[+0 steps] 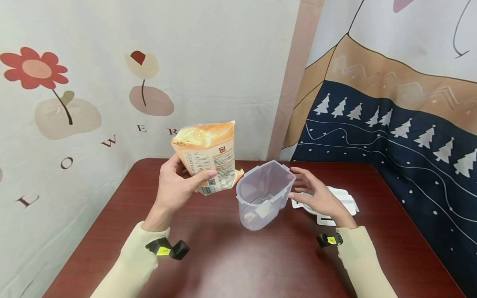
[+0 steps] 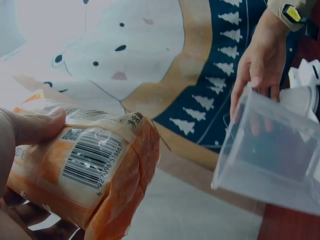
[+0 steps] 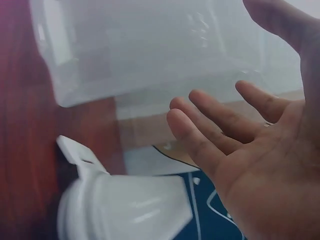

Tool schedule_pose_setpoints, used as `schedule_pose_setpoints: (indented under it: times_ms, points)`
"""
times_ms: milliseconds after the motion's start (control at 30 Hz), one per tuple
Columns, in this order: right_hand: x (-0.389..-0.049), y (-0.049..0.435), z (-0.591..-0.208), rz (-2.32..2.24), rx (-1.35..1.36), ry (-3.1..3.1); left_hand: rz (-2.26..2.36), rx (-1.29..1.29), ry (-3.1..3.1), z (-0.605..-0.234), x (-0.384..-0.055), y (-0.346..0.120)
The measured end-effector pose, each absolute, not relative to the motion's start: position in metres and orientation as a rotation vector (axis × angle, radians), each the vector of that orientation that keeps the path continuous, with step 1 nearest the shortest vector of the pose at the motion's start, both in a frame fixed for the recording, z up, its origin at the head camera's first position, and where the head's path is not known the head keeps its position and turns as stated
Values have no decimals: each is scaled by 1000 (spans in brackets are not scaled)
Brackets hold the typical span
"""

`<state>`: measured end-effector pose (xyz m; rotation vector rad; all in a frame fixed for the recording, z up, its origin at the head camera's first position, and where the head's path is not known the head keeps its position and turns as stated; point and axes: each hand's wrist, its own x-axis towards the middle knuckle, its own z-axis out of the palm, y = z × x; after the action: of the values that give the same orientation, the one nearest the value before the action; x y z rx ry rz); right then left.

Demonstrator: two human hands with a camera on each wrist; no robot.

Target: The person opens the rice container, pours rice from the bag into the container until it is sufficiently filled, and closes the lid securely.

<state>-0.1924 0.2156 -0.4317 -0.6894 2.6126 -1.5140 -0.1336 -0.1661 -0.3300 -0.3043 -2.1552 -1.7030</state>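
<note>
My left hand [image 1: 172, 188] grips an orange and cream plastic packet [image 1: 212, 155], raised over the table with the thumb across its printed face. In the left wrist view a barcode shows on the packet [image 2: 107, 160]; its contents are hidden. To the right of it stands a clear plastic container [image 1: 247, 211] with its lid off and its mouth facing up. Beside that container's right wall is my right hand [image 1: 316, 196], fingers spread and fingertips right at the rim. The right wrist view shows nothing held in that palm [image 3: 265, 165].
A white lid [image 1: 344, 201] with side clips lies on the dark red table [image 1: 261, 265], behind and right of my right hand. Printed curtains [image 1: 231, 62] hang close along the table's back and right sides.
</note>
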Motion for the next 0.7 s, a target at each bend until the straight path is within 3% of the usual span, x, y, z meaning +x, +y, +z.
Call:
schedule_pose_setpoints:
  times_ms: [700]
  points:
    - [-169,226,-385,-1585,-785,2722,-1934,-422,-2093,-327,-137,-90]
